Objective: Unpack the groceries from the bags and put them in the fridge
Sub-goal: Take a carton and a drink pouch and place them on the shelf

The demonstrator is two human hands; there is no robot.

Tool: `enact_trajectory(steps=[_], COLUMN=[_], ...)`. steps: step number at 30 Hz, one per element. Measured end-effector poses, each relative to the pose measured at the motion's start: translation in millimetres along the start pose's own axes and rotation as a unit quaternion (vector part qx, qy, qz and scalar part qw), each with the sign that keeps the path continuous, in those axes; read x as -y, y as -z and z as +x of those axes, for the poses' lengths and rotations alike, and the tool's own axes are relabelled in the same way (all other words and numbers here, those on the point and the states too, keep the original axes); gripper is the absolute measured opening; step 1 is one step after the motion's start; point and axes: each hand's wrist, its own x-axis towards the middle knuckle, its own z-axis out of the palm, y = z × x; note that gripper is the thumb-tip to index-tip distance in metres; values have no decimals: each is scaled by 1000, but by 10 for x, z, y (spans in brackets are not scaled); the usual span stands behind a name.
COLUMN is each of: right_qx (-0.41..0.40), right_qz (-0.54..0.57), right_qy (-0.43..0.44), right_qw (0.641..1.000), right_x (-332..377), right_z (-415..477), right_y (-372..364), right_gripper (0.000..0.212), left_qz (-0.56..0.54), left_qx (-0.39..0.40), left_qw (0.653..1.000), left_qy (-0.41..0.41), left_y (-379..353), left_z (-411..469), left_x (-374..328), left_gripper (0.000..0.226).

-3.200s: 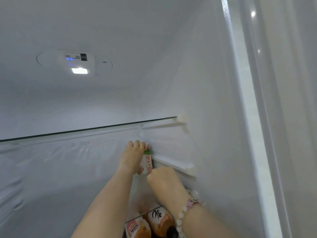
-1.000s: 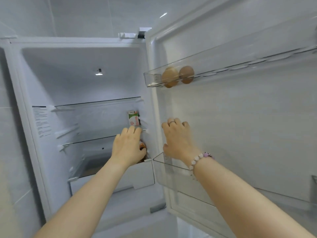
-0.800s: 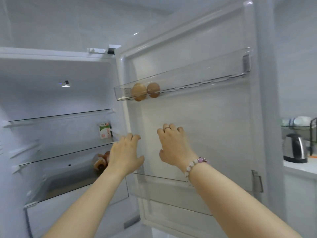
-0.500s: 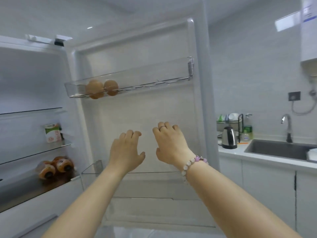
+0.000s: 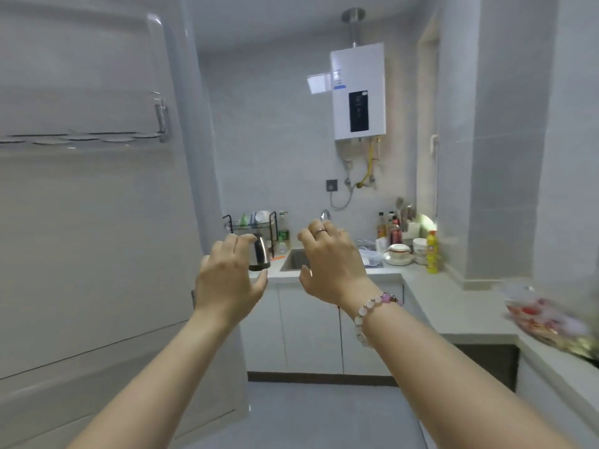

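The open fridge door (image 5: 97, 222) fills the left side, its inner face and a clear door shelf (image 5: 84, 137) showing. My left hand (image 5: 227, 280) and my right hand (image 5: 330, 264) are raised in mid-air in front of me, fingers loosely spread, holding nothing. A beaded bracelet sits on my right wrist. A blurred grocery bag (image 5: 547, 315) with red and yellow contents lies on the counter at the far right. The fridge interior is out of view.
A white counter (image 5: 453, 296) runs along the back and right, with a sink (image 5: 295, 259), a steel kettle (image 5: 259, 254), a dish rack, bowls, bottles and a yellow bottle (image 5: 431, 252). A water heater (image 5: 358, 90) hangs on the wall. Grey floor lies ahead.
My view has swung right, away from the fridge shelves with the carton and bottles, past the door toward the kitchen counter. Both hands let go of the carton and stayed raised and empty.
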Motion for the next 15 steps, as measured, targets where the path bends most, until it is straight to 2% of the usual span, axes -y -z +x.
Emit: enact_trajectory(steps=[3,10,15], right_qx=[57,119,123], right_qz=[-55,-168,-195], right_qy=[-56,-141,-194], right_qw=[995,968,953], right_x=[-454,-1434,-2182], right_z=[-269,-800,-1210], right_y=[40,325,517], right_gripper=[39,45,47], left_qz=[-30,-132,-159], left_qx=[12,47,47], left_qw=[998,983,972], left_qy=[-54,-115,-168], left_y=[-274,-878,-1176], left_z=[43,122,320], left_x=[-411,-1437,-2270], left_gripper=[58,68,67])
